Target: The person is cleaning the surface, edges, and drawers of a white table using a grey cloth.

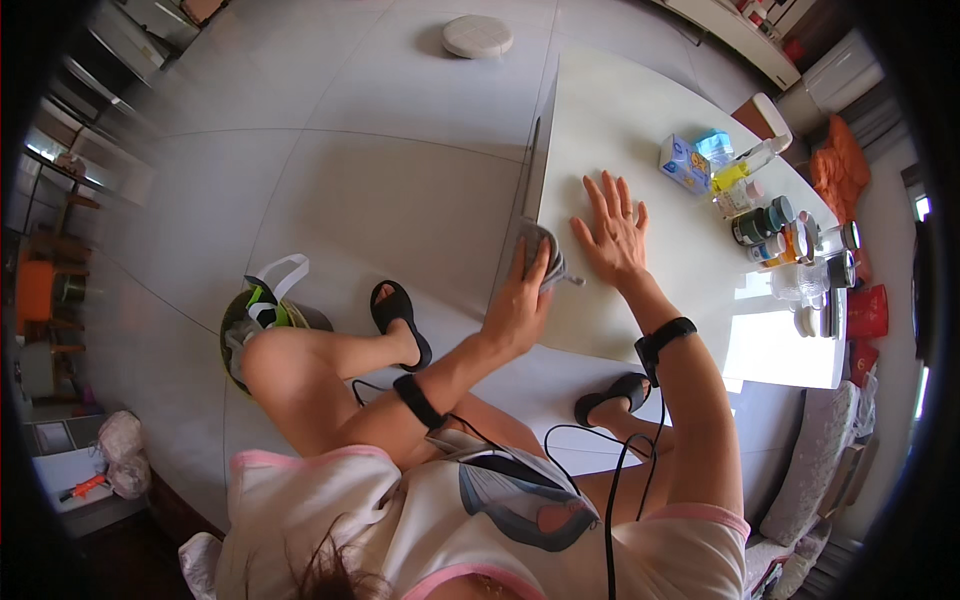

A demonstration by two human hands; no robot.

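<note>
A folded grey cloth [556, 262] is held in my left hand [523, 304], against the left edge of a glossy pale table [600, 112]. Part of the cloth hangs over my fingers, so the contact with the edge is partly hidden. Just right of it, my right hand [616, 232] lies palm down on the tabletop with its fingers spread. Nothing is held in that hand, and a ring shows on one finger. Black straps with cables circle both forearms.
On the table's right side stand a blue-and-white box [684, 163], a bottle of yellow liquid [750, 163], several supplement bottles [750, 225] and a clear glass mug [799, 281]. A bin [236, 330] stands by my left knee. A round cushion [478, 36] rests on the tiled floor.
</note>
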